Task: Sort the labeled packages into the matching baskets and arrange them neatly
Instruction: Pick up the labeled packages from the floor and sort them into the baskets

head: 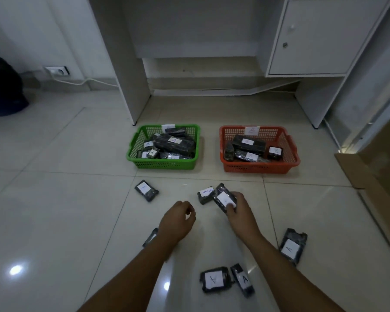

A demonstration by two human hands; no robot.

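Note:
A green basket (164,164) holds several dark wrapped packages labelled A. To its right, an orange basket (259,167) holds packages with number labels. My right hand (240,210) grips a dark package with a white label (223,195), just above the floor. Touching it on the left lies a package marked RETURN (205,194). My left hand (178,218) hovers with curled fingers and holds nothing. Loose on the floor: a package labelled 1 (146,190), three labelled A (214,279) (243,280) (293,246), and one (150,237) partly hidden by my left wrist.
A white desk with a cabinet door (320,37) stands behind the baskets. An open cardboard box (374,167) lies at the right. A dark bag (2,86) sits at the far left beside a wall socket (56,70) with a cable.

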